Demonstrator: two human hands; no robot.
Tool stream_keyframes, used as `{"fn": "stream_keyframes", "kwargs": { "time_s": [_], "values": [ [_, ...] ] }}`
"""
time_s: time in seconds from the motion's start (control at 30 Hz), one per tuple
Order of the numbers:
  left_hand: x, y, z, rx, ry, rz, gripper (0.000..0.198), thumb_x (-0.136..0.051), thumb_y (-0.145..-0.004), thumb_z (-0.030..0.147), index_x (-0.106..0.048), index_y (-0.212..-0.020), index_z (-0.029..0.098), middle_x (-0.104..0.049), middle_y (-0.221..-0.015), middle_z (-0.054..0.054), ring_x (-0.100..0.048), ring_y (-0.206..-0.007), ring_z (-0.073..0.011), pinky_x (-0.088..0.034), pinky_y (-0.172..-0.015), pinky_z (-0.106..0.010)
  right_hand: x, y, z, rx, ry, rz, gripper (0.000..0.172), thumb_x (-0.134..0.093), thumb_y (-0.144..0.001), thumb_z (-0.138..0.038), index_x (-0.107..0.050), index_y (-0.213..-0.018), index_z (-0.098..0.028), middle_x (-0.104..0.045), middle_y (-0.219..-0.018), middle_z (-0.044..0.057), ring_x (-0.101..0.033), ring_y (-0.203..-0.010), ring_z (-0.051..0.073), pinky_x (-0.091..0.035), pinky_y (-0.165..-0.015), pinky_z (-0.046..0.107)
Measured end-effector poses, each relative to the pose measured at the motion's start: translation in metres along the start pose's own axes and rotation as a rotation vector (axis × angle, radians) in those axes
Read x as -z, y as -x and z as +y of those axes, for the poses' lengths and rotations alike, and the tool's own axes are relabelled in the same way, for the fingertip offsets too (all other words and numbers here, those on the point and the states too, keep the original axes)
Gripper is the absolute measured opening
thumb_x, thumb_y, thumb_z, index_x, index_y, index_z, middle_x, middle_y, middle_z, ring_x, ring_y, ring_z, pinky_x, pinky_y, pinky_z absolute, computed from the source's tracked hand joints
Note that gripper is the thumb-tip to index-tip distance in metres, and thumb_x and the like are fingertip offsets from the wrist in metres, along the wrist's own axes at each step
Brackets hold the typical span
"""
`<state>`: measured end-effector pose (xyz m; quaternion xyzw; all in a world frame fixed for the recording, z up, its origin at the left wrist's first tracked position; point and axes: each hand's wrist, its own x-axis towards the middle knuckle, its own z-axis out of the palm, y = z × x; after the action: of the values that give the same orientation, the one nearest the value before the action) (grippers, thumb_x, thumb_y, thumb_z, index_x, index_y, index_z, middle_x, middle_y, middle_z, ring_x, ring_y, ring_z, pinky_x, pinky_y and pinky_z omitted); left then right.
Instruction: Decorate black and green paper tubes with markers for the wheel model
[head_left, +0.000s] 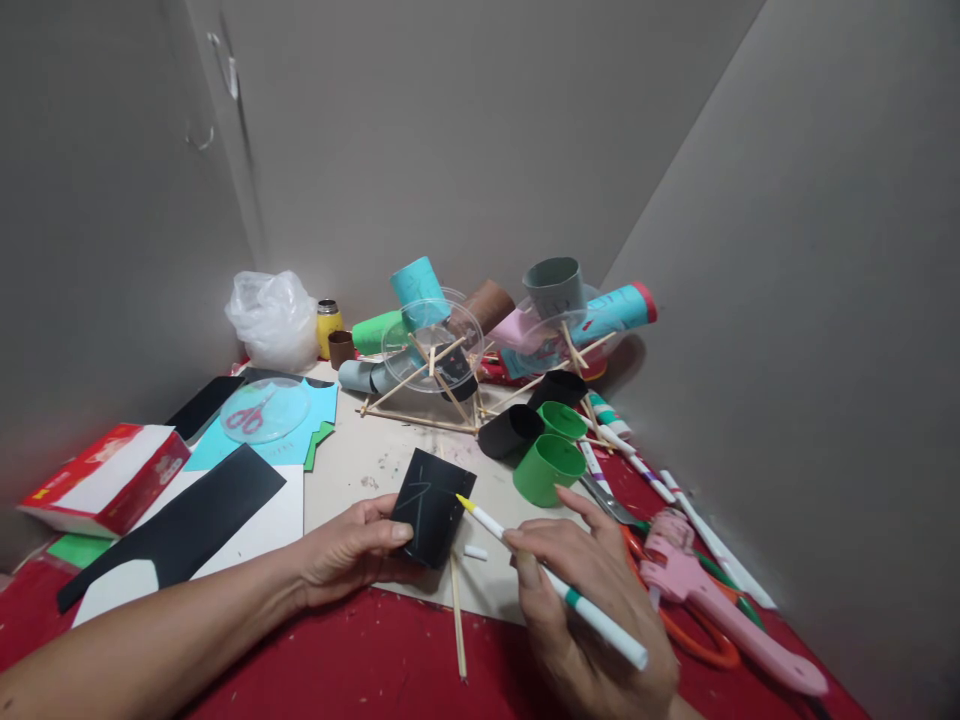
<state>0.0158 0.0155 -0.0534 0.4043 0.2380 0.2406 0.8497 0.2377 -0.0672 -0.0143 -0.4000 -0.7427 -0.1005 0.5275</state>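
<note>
Two thumb-and-finger grips | left hand is pinching the black card, tilted over the cardboard sheet | right hand is clamping the white marker, tip touching the card's right edge | few faint lines are showing on it, most of its face lying unmarked | green cups standing just behind.

Just beyond the grip stand two green paper cups beside a black tube. Farther back rises a wheel of sticks and paper cups. Right of the grip, a pink glue gun lies over orange scissors. Well to the left sit a black paper sheet, a red-and-white box and, farther back, a white plastic bag.
</note>
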Motion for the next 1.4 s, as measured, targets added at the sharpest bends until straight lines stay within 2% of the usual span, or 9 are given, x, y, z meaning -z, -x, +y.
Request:
{"fn": "stream_keyframes", "kwargs": {
  "time_s": [0.37,0.77,1.0,1.23,1.4],
  "values": [
    [0.0,0.0002,0.0003,0.02,0.009,0.019,0.062,-0.086,-0.073,0.04,-0.069,-0.127,0.015,-0.071,-0.123,-0.015,-0.068,-0.106,-0.025,-0.051,-0.095,-0.037,0.0034,-0.0023,-0.0021,0.004,0.018,0.015,0.02,-0.054,-0.088,-0.004,-0.062,-0.099,-0.019,-0.068,-0.076,-0.002,-0.069,-0.069,0.015,-0.043,-0.102,0.044],
    [-0.0008,0.0009,0.0018,0.033,0.028,0.037,0.062,-0.087,-0.071,0.041,-0.071,-0.125,0.015,-0.073,-0.116,-0.014,-0.068,-0.099,-0.0212,-0.051,-0.093,-0.035,0.0024,-0.0041,-0.0017,-0.019,-0.014,-0.006,0.018,-0.054,-0.089,-0.003,-0.063,-0.097,-0.017,-0.068,-0.077,-0.002,-0.069,-0.07,0.013,-0.042,-0.103,0.041],
    [-0.0002,0.0013,0.001,0.03,0.035,0.041,0.059,-0.087,-0.072,0.042,-0.072,-0.122,0.014,-0.074,-0.111,-0.013,-0.069,-0.097,-0.0213,-0.053,-0.092,-0.036,0.0023,-0.0004,0.0004,-0.022,-0.019,0.018,0.019,-0.054,-0.089,-0.003,-0.062,-0.1,-0.016,-0.068,-0.079,0.0,-0.069,-0.072,0.014,-0.043,-0.102,0.043],
    [0.004,0.0004,-0.0016,0.016,0.083,0.051,0.047,-0.085,-0.075,0.04,-0.075,-0.113,0.015,-0.076,-0.104,-0.012,-0.071,-0.093,-0.0216,-0.054,-0.091,-0.037,0.0027,-0.0025,0.0024,-0.017,0.044,0.006,0.016,-0.055,-0.09,-0.003,-0.061,-0.096,-0.016,-0.069,-0.079,0.0,-0.067,-0.069,0.012,-0.043,-0.101,0.04],
    [0.0031,0.0001,-0.0013,0.019,0.074,0.039,0.05,-0.086,-0.074,0.041,-0.074,-0.115,0.014,-0.075,-0.106,-0.012,-0.07,-0.096,-0.0211,-0.055,-0.091,-0.035,0.0032,-0.0004,0.0004,-0.025,-0.022,0.036,0.019,-0.055,-0.088,-0.002,-0.063,-0.101,-0.015,-0.069,-0.082,0.001,-0.07,-0.075,0.015,-0.043,-0.105,0.043]
  ]
}}
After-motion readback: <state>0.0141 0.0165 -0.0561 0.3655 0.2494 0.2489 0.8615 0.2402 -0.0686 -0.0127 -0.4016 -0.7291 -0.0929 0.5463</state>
